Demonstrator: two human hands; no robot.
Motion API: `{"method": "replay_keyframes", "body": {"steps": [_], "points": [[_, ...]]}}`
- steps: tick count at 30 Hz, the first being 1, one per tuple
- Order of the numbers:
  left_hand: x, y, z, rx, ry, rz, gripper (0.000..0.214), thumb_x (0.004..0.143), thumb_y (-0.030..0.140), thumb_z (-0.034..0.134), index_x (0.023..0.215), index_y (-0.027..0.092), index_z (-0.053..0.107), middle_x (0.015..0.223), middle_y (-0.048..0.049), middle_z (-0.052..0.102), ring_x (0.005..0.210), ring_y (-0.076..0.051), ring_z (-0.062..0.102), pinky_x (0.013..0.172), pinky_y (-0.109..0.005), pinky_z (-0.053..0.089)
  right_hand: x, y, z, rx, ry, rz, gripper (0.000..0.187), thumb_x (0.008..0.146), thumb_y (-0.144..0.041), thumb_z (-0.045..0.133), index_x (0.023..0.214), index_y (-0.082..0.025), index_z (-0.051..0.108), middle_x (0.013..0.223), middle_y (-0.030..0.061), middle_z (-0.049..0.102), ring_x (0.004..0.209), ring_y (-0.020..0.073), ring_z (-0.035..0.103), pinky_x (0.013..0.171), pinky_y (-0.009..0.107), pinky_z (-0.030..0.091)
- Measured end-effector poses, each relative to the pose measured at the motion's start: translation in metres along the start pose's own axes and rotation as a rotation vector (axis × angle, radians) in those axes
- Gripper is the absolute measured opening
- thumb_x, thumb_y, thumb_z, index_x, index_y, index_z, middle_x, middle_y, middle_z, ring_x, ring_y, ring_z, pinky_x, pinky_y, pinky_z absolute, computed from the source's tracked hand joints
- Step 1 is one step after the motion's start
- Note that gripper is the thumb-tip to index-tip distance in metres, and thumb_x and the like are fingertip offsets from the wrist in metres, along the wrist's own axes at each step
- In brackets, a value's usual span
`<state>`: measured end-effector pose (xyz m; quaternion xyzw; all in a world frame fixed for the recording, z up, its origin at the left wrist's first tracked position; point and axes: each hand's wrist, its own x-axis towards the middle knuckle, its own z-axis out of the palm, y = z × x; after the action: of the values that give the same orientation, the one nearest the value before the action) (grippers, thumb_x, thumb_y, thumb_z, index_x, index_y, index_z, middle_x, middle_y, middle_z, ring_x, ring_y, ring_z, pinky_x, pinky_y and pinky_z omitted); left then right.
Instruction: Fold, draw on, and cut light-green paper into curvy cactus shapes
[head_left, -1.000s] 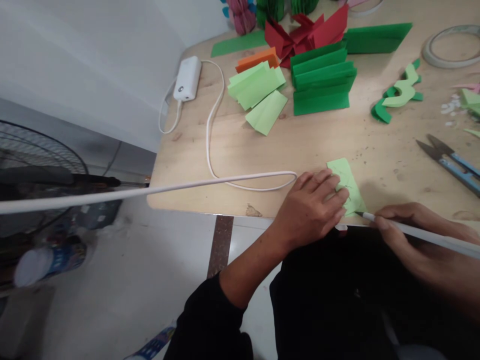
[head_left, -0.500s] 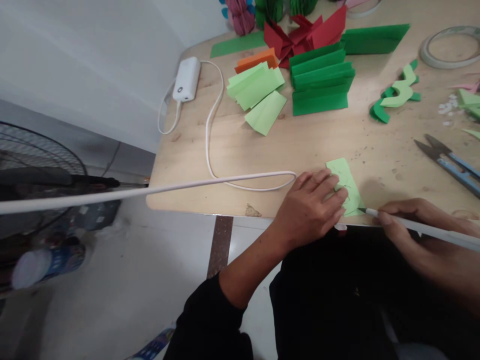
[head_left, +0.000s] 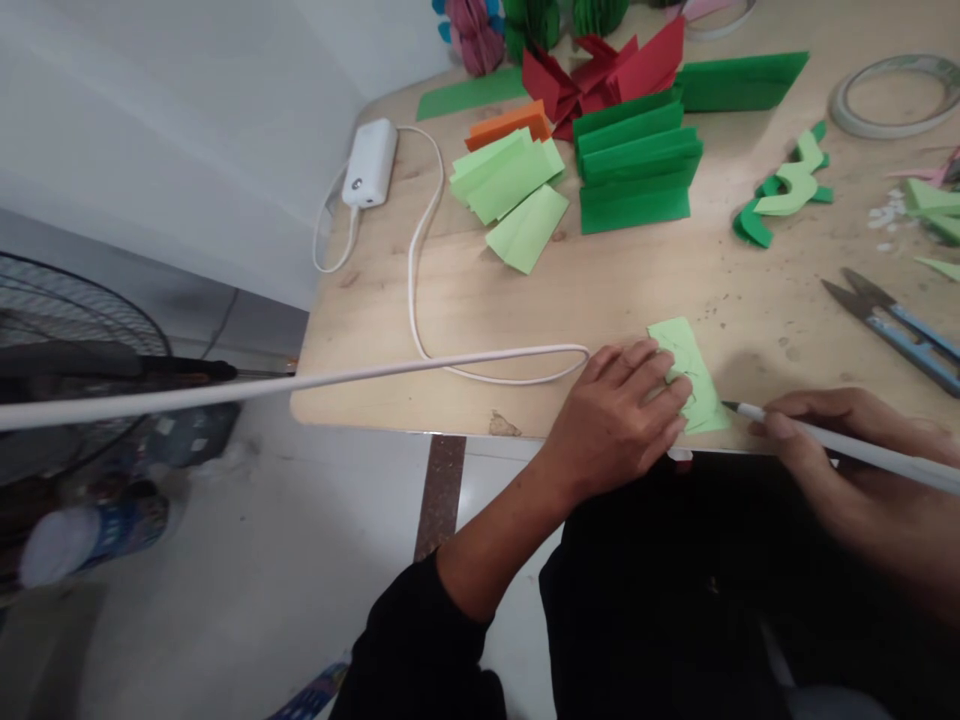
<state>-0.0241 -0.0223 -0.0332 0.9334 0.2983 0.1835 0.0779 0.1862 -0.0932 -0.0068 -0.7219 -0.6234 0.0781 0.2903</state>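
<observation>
A small light green piece of paper [head_left: 697, 372] with dark drawn lines lies at the table's near edge. My left hand [head_left: 619, 415] rests on its left side, fingers stretched out and pressing it flat. In my right hand [head_left: 847, 450] is a white pen [head_left: 862, 452], held between thumb and fingers. The pen's dark tip is beside the paper's right edge; whether it touches the paper I cannot tell. To the right of the paper lie thread snips [head_left: 900, 325] with blue handles.
Folded green papers [head_left: 637, 165], light green papers [head_left: 510, 185], an orange paper [head_left: 510, 125] and a red folded paper shape [head_left: 600, 80] sit farther back. A white cable [head_left: 412, 270] loops left of my hand from a white adapter [head_left: 370, 160]. A tape roll [head_left: 844, 110] lies at right.
The pen tip has shifted slightly up and right, from the paper's lower right part to its right edge. My left hand stays on the paper.
</observation>
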Motion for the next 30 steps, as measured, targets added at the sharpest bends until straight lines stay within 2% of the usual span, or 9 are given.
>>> {"method": "replay_keyframes", "body": {"steps": [4,9,14,22,30], "points": [[-0.0005,-0.0003,0.0012,-0.002,0.044,0.011,0.031,0.099,0.03,0.05,0.121,0.014,0.066,0.133,-0.0144,0.063,0.135,-0.029,0.052,0.111,-0.044,0.04,-0.0019,0.0003,0.0006,0.018,0.03,0.039,0.028,0.087,-0.053,0.059,0.082,-0.028,0.07,0.069,-0.0005,0.073,0.053,0.0155,0.063,0.049,0.029,0.043],[-0.0005,-0.0005,0.0021,-0.003,0.054,0.011,0.031,0.1,0.03,0.049,0.12,0.014,0.066,0.133,-0.0139,0.064,0.134,-0.028,0.053,0.11,-0.044,0.041,0.0009,-0.004,-0.001,-0.018,-0.014,-0.048,0.032,0.088,-0.055,0.056,0.08,-0.027,0.069,0.064,-0.0021,0.071,0.044,0.0135,0.058,0.047,0.029,0.04],[-0.0003,-0.0005,0.002,0.005,0.022,0.009,0.031,0.099,0.031,0.05,0.121,0.015,0.066,0.133,-0.0147,0.063,0.136,-0.029,0.051,0.109,-0.045,0.042,0.0013,-0.0032,0.0001,-0.05,-0.002,-0.088,0.033,0.088,-0.057,0.053,0.078,-0.028,0.067,0.061,-0.0021,0.07,0.045,0.0155,0.059,0.048,0.03,0.04],[-0.0003,0.0,0.0026,-0.001,0.1,0.02,0.029,0.1,0.029,0.05,0.117,0.013,0.067,0.13,-0.013,0.066,0.13,-0.028,0.055,0.109,-0.043,0.042,-0.0006,-0.0008,0.0014,-0.101,0.036,-0.13,0.036,0.09,-0.058,0.05,0.079,-0.028,0.066,0.062,-0.0008,0.07,0.049,0.017,0.06,0.051,0.032,0.038],[-0.0003,-0.0006,0.0021,0.01,0.095,0.022,0.029,0.1,0.029,0.049,0.118,0.014,0.067,0.131,-0.0117,0.066,0.13,-0.028,0.056,0.11,-0.043,0.042,0.001,-0.0025,0.0008,-0.084,0.037,-0.178,0.032,0.092,-0.053,0.051,0.079,-0.028,0.065,0.06,-0.0023,0.07,0.047,0.0166,0.061,0.05,0.032,0.037]]}}
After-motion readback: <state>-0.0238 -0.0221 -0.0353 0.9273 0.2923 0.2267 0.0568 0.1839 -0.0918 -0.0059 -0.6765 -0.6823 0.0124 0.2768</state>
